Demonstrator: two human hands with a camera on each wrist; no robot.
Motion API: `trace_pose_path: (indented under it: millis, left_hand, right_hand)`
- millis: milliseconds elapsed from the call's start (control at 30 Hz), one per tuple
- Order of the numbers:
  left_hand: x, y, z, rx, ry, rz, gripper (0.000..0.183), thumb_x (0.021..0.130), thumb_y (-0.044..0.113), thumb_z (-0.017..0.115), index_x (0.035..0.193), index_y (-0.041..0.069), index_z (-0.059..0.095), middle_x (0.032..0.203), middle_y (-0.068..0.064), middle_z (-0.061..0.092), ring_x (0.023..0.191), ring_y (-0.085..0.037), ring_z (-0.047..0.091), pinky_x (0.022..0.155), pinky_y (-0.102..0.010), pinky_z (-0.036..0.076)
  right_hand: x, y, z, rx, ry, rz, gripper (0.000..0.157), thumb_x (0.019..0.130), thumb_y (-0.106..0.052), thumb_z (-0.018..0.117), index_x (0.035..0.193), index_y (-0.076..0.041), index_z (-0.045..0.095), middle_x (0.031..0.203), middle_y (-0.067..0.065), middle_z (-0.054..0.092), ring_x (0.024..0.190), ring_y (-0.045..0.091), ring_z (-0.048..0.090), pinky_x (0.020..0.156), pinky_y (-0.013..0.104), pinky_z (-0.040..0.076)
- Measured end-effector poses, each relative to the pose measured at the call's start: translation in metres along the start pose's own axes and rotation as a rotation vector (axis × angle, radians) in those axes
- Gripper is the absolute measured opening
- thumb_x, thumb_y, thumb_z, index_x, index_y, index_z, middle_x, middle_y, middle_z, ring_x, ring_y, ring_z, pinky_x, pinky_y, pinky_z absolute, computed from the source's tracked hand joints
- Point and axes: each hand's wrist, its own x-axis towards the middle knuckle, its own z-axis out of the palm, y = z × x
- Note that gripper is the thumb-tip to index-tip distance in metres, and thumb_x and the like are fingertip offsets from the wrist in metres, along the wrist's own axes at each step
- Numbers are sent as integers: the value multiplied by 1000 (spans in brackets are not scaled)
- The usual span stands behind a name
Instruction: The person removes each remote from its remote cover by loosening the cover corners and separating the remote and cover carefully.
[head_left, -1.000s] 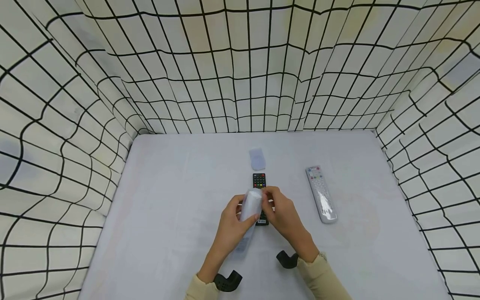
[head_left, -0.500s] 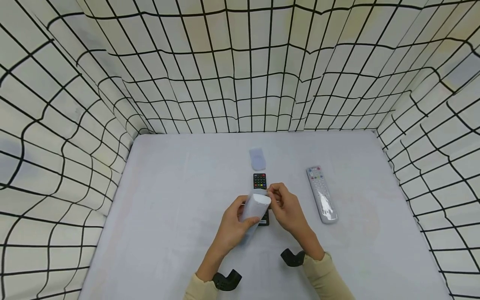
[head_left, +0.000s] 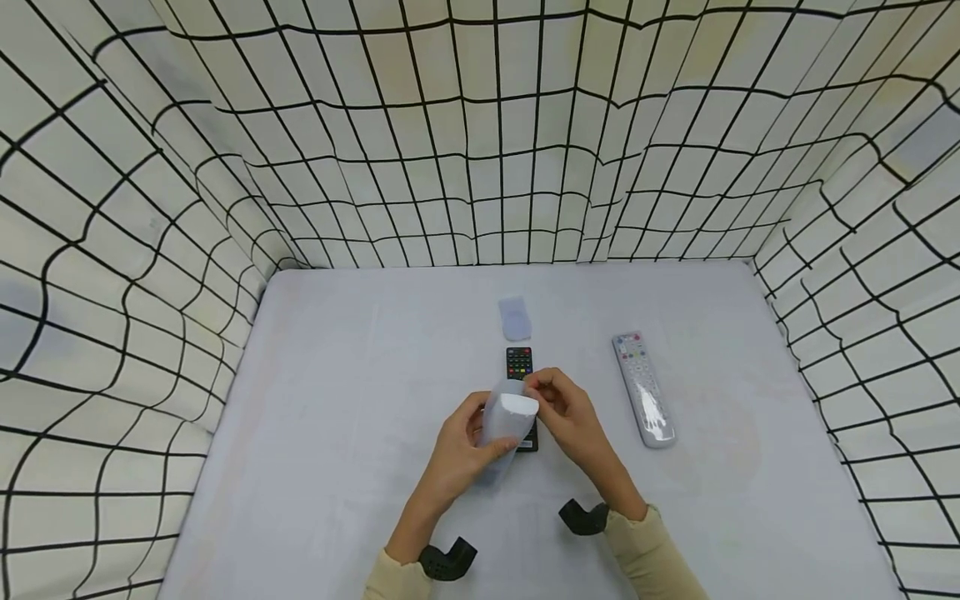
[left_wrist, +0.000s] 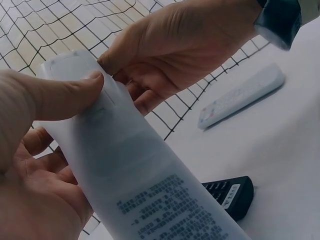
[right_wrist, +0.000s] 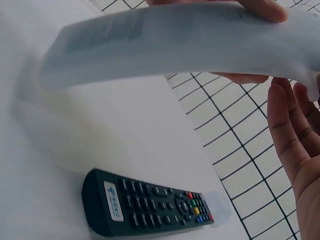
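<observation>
A frosted plastic sleeve (left_wrist: 125, 155) printed with dark text is wrapped round a long white object, whose flat end (head_left: 517, 404) shows in the head view. My left hand (head_left: 459, 454) grips it near the upper end, thumb across the front and fingers behind. At that same end, my right hand (head_left: 573, 421) pinches the sleeve's edge between thumb and fingers. The bundle slants above the table, its lower end toward me. Partly covered beneath it in the head view is a black remote control (right_wrist: 155, 205) lying on the table with its buttons up.
To the right, a white remote control (head_left: 643, 390) in shiny clear wrap lies on the white table (head_left: 345, 375). Beyond the black remote is a small translucent bluish sheet (head_left: 515, 318). White walls with black netting (head_left: 480, 167) enclose the back and sides.
The sleeved object has tilted so its white end faces up more and its lower part shows less. My right hand moved slightly right, then a little back left, still pinching the edge.
</observation>
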Motion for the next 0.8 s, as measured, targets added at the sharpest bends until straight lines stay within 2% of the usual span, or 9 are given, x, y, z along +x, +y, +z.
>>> trace_pose_path:
  millis: [100, 200, 333, 400, 467, 633, 800]
  left_hand:
    - [0, 0, -5, -15, -1, 9, 59, 80, 20, 83, 130, 19, 54, 129, -5, 61, 115, -21, 61, 97, -35, 50]
    - [0, 1, -12, -37, -1, 29, 60, 80, 18, 83, 131, 21, 53, 132, -5, 59, 119, -21, 59, 97, -29, 50]
    - [2, 0, -21, -57, 23, 62, 63, 78, 10, 83, 131, 22, 52, 136, -4, 54, 127, -23, 54, 101, -36, 48]
    - [3, -2, -25, -62, 47, 65, 64, 77, 6, 83, 131, 21, 52, 137, -3, 53, 130, -22, 51, 103, -41, 47]
    - [5, -5, -30, -79, 76, 60, 65, 77, 6, 83, 131, 20, 51, 137, -2, 53, 130, -21, 50, 105, -42, 46]
    - [9, -14, -47, -122, 125, 62, 67, 77, 3, 82, 134, 16, 49, 136, -2, 52, 128, -19, 51, 102, -26, 48]
    - [13, -21, -61, -115, 143, 67, 66, 76, 1, 82, 133, 13, 50, 135, -4, 53, 125, -15, 53, 100, -21, 48]
  right_hand:
    - [2, 0, 4, 68, -17, -17, 18, 98, -6, 57, 116, -1, 56, 112, 14, 58, 99, 5, 64, 83, 20, 55]
    - [4, -2, 9, 132, -24, 7, 23, 99, -12, 58, 120, -4, 54, 119, 6, 57, 105, 7, 63, 87, 22, 54]
    - [8, -5, 20, 215, -12, 38, 36, 99, -14, 58, 134, -6, 48, 125, 6, 58, 106, 8, 62, 89, 21, 52]
    - [11, -5, 27, 217, -4, 55, 40, 100, -13, 58, 138, -7, 47, 125, 11, 60, 106, 9, 62, 88, 21, 52]
    - [13, -5, 33, 203, -5, 111, 38, 100, -16, 58, 137, -9, 50, 124, 14, 61, 107, 9, 62, 87, 22, 53]
    - [20, -1, 49, 138, -25, 225, 26, 100, -17, 57, 124, -8, 61, 122, 12, 62, 102, 9, 60, 84, 27, 54]
    - [25, 4, 62, 151, -9, 232, 23, 99, -11, 58, 120, -3, 62, 121, 16, 62, 104, 10, 59, 87, 23, 53]
